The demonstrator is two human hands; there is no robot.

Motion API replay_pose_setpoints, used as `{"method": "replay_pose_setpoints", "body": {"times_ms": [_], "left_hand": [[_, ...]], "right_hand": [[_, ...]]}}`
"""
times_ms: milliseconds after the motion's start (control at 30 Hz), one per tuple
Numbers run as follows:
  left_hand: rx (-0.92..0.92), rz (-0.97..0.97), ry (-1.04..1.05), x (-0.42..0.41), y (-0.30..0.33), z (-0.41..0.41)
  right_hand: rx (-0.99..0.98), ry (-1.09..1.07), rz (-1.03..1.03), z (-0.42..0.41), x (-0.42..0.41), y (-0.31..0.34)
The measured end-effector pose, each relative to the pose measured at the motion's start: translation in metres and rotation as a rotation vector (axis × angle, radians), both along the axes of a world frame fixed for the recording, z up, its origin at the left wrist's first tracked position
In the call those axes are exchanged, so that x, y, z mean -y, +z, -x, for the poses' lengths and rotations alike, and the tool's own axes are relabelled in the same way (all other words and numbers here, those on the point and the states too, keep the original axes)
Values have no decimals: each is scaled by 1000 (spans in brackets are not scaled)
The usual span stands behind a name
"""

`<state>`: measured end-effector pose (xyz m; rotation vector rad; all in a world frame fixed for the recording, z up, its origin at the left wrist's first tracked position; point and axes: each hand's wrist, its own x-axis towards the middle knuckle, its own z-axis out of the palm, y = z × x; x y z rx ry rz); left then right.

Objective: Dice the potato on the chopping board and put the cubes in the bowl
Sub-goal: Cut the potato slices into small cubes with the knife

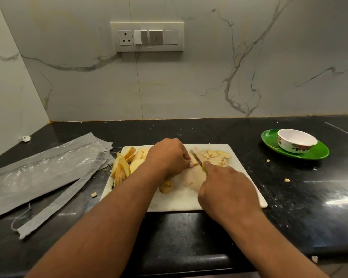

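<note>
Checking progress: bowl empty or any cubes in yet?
Empty: the bowl on the green plate shows only bare white interior.

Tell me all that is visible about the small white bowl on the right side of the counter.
The small round white bowl looks like ceramic or melamine, with a plain white inside and a red and green flower pattern around its outer wall. It stands upright and looks empty; no potato cubes show inside. It sits on the oval green plate, toward the plate's far left part, on the black stone counter, to the right of the white chopping board. Neither hand touches it.
</note>
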<state>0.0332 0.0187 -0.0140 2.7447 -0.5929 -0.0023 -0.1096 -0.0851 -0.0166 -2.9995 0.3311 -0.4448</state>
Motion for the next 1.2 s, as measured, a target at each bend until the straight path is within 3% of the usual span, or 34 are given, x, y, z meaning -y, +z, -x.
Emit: {"method": "replay_pose_setpoints", "body": {"times_ms": [400, 533, 700, 1033, 1200], "left_hand": [[16, -17, -22, 0, 1, -2], [-1, -26, -54, -5, 3, 1], [-7, 11, -33, -8, 2, -1], [8, 36, 25, -5, -8, -17], [16, 20, 58, -5, -6, -13]], "right_hand": [[-51, 38, -40, 50, 1, 0], [39, -5, -16, 29, 0, 7], [-26, 16, -41, -12, -8, -2], [-72, 42, -11, 53, -7, 4], [28, 6, 2, 23, -5, 11]]}}
